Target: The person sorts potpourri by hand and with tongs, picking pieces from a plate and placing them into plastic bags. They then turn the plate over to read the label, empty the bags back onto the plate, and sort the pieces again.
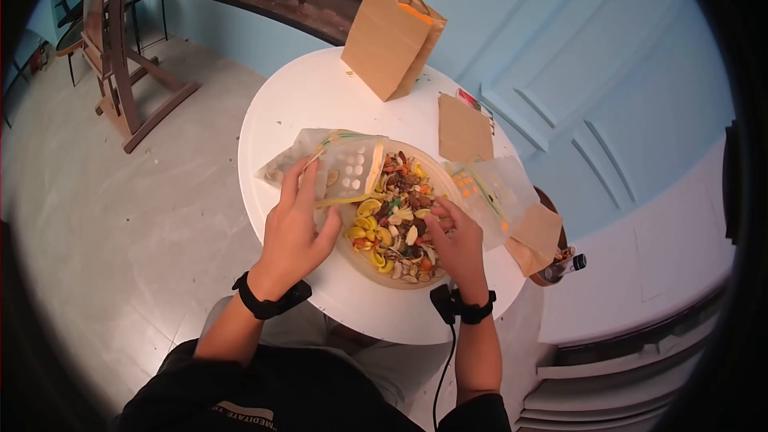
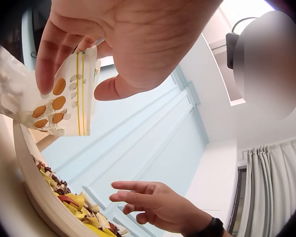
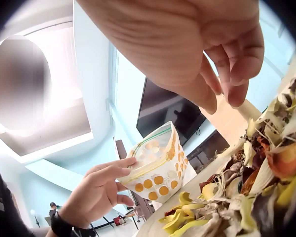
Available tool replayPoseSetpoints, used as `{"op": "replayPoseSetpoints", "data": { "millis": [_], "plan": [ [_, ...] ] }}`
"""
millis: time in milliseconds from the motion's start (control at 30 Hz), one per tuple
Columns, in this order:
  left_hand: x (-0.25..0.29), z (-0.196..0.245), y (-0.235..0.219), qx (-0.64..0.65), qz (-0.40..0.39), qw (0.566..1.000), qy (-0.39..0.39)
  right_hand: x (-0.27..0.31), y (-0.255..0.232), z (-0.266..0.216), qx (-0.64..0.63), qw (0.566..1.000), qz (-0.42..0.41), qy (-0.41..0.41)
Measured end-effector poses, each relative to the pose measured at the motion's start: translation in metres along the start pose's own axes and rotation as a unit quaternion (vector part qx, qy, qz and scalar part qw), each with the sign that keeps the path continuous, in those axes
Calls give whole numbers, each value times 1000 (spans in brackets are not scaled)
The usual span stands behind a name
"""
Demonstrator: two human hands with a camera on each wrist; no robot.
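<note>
My left hand (image 1: 294, 236) grips the rim of a clear zip bag (image 1: 352, 168) with dots on it, at the left side of a round tray (image 1: 352, 260). The right wrist view shows the bag (image 3: 155, 180) with its mouth apart and the left hand's fingers (image 3: 119, 168) at its edge. Dried flowers and peels (image 1: 396, 232), yellow, red and brown, fill much of the tray. Over their right part is my right hand (image 1: 460, 246), its fingers loosely bent and nothing visible between them; the right wrist view shows this hand (image 3: 187, 54) just above the pieces.
A brown paper bag (image 1: 392, 40) stands at the back of the white round table (image 1: 276, 116). To the right lie a brown sheet (image 1: 466, 130), another dotted zip bag (image 1: 508, 180) and a kraft pouch (image 1: 538, 236). Beyond the table's right edge is a dark bottle (image 1: 570, 266).
</note>
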State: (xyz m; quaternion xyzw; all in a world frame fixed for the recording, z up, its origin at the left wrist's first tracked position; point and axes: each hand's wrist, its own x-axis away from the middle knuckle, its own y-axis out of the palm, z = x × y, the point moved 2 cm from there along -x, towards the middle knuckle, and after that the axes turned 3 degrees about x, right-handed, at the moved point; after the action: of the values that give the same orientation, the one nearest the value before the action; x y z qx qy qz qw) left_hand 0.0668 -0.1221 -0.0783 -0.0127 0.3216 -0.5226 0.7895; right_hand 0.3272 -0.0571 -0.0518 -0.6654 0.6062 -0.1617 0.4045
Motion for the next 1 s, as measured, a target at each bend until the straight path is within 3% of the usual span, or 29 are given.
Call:
{"op": "replayPoseSetpoints", "data": {
  "millis": [33, 133, 167, 233, 267, 467, 567, 667, 767, 867, 1000],
  "plan": [
    [1, 0, 0, 0, 1, 1000, 0, 5, -2, -3, 33, 999, 21, -27],
    [2, 0, 2, -1, 1, 1000, -5, 29, -6, -9, 81, 986, -141, 23],
    [3, -1, 3, -1, -1, 1000, -8, 37, -6, -12, 118, 982, -150, -3],
    [3, -2, 5, -1, -8, 1000, -10, 51, 3, -19, 190, 967, -165, -51],
    [4, -2, 6, -4, -10, 1000, -9, 57, 8, -18, 198, 969, -128, -80],
    [8, -2, 3, -12, -3, 1000, 2, 55, 20, -11, 174, 977, -112, -55],
    [9, -1, 0, -9, 0, 1000, -3, 51, 22, -7, 139, 981, -131, -36],
    [10, 0, -3, -3, 4, 1000, -8, 45, 21, 4, 3, 992, -118, 37],
    [10, 2, -5, 3, 3, 1000, -12, 39, 18, 15, -53, 993, -85, 63],
    [9, 1, -5, 4, 1, 1000, -9, 35, 15, 15, -181, 963, -99, 175],
    [10, -2, -4, 3, -10, 1000, -3, 29, 14, 6, -292, 935, -75, 187]
  ]
}}
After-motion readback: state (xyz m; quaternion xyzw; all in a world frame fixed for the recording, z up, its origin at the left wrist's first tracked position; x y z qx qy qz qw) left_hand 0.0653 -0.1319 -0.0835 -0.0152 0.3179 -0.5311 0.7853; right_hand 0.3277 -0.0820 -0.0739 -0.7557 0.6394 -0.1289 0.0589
